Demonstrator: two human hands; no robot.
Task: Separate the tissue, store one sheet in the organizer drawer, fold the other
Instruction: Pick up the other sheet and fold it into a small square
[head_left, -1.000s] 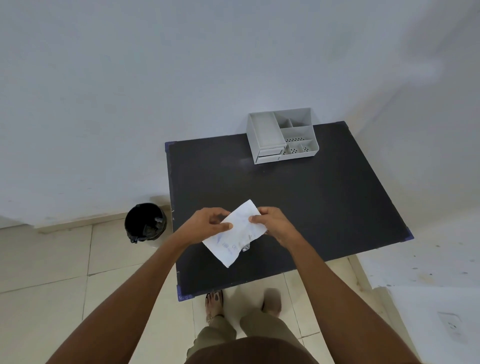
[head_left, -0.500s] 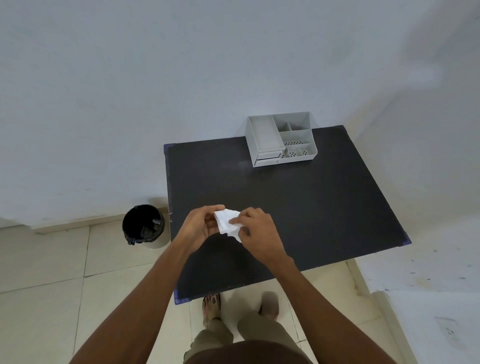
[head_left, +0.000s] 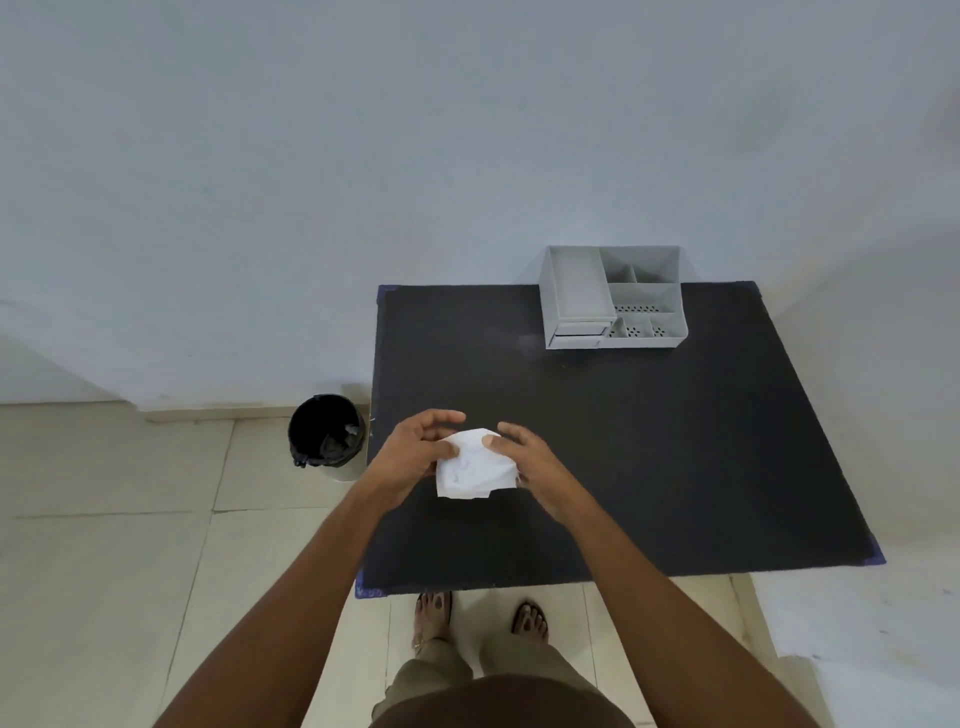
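Note:
A white folded tissue (head_left: 470, 470) with faint print is held between both hands above the near left part of the black table (head_left: 649, 441). My left hand (head_left: 413, 454) pinches its left edge with thumb and fingers. My right hand (head_left: 524, 457) presses its upper right corner with the thumb, fingers spread behind. The grey organizer (head_left: 613, 296) stands at the table's far edge, well beyond the hands; its small drawer (head_left: 579, 330) at the front left looks pushed in.
A black-lined waste bin (head_left: 327, 436) stands on the tiled floor just left of the table. The white wall runs behind the table. My feet (head_left: 480, 616) are at the table's near edge. A white surface (head_left: 857, 649) lies to the right.
The tissue went from a flat open sheet to a small bunched wad, and is now a folded packet. Both hands stayed together over the near left of the table.

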